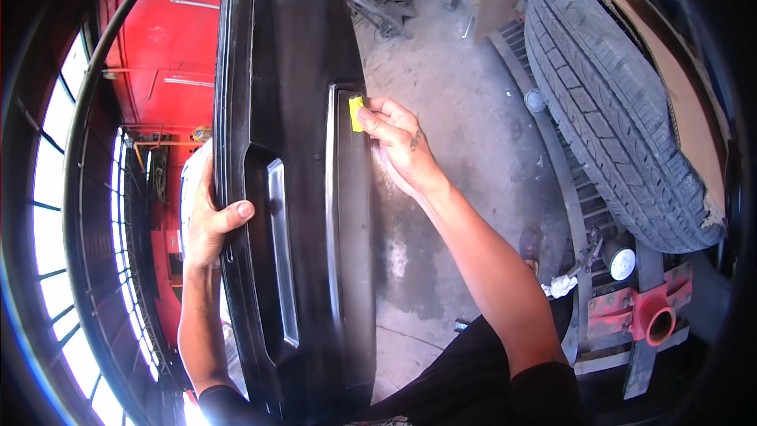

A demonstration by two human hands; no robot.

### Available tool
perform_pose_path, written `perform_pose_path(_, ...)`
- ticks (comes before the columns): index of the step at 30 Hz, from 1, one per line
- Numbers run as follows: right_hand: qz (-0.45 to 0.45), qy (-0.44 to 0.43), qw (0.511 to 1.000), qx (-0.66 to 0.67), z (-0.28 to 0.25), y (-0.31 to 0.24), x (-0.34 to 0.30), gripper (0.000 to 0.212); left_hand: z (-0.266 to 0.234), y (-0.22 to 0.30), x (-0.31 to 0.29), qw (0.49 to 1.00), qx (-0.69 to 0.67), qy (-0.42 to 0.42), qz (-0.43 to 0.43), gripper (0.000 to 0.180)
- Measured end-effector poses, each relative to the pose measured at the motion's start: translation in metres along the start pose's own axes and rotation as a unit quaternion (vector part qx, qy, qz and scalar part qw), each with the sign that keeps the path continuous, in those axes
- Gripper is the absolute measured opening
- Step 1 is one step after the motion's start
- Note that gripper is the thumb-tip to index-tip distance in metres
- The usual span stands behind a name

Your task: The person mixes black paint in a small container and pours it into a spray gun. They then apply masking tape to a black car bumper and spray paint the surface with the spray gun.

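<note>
A long, glossy black car body panel with a raised ridge and a recessed slot stands before me, running from near to far. Wrapped around its left edge is my left hand, the thumb lying over the front and the fingers hidden behind. My right hand pinches a small bright yellow piece, flat and like a folded sheet; its exact kind I cannot make out. The yellow piece lies against the panel near the upper end of the ridge, by the right edge. A grey, dull band runs down the panel below it.
To the right, a large black tire rests by torn cardboard above a slatted metal frame. A red metal fitting with a round opening sits lower right. Metal scraps lie on the concrete floor at the back. A red wall stands at left.
</note>
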State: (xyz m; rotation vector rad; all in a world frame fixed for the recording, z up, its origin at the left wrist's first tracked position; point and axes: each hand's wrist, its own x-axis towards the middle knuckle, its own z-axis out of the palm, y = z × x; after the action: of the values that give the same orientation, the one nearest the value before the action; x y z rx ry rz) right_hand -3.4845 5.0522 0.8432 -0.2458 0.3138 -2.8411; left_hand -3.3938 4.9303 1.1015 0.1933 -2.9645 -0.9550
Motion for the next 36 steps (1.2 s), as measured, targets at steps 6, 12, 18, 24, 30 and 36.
perform_pose_path(6,0.050,0.051,0.997,-0.010,0.005,-0.003,0.008,0.032,-0.012,-0.008,0.003,0.998,0.053,-0.004,0.018,0.112)
perform_pose_path(12,0.045,0.015,0.999,0.011,-0.001,-0.004,0.006,0.030,-0.008,-0.011,0.002,1.000,0.011,0.008,-0.010,0.113)
perform_pose_path(18,0.046,-0.024,0.993,0.106,-0.006,0.001,-0.014,0.038,-0.013,-0.017,0.002,0.999,-0.005,0.020,-0.027,0.118)
perform_pose_path(24,-0.004,-0.074,0.996,0.050,-0.014,0.003,-0.014,0.042,-0.020,-0.028,-0.001,0.999,-0.023,0.030,-0.033,0.129)
perform_pose_path(30,0.018,-0.040,0.998,-0.047,-0.006,-0.009,-0.008,0.044,-0.014,-0.021,0.001,0.998,-0.049,0.017,-0.045,0.125)
perform_pose_path(36,0.035,0.049,0.979,-0.194,-0.027,-0.009,-0.048,0.046,0.005,0.008,0.012,1.000,-0.008,-0.007,-0.022,0.103)
